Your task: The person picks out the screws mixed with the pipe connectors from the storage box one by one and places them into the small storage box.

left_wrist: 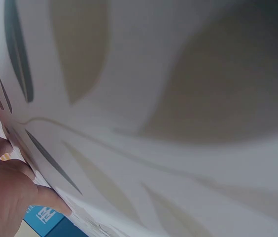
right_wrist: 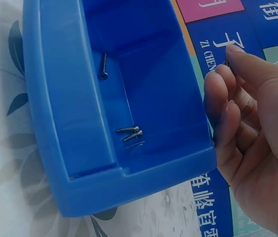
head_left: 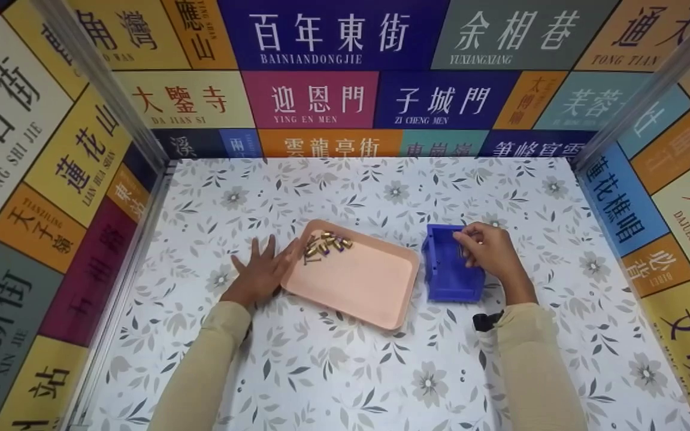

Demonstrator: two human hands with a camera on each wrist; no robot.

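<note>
A: Left hand [head_left: 259, 272]?
B: Flat on the table [head_left: 333, 371], fingers spread, holding nothing, fingertips at the left rim of the tray [head_left: 357, 281].
A: Tray contents?
B: Small brass parts [head_left: 324, 244], heaped in its far corner.
A: Right hand [head_left: 489, 251]?
B: Over the bin [right_wrist: 80, 163], fingers curled together; whether they pinch anything cannot be told.
A: Bin?
B: Blue, just right of the tray, near mid-table. Three screws [right_wrist: 129, 133] inside.
</note>
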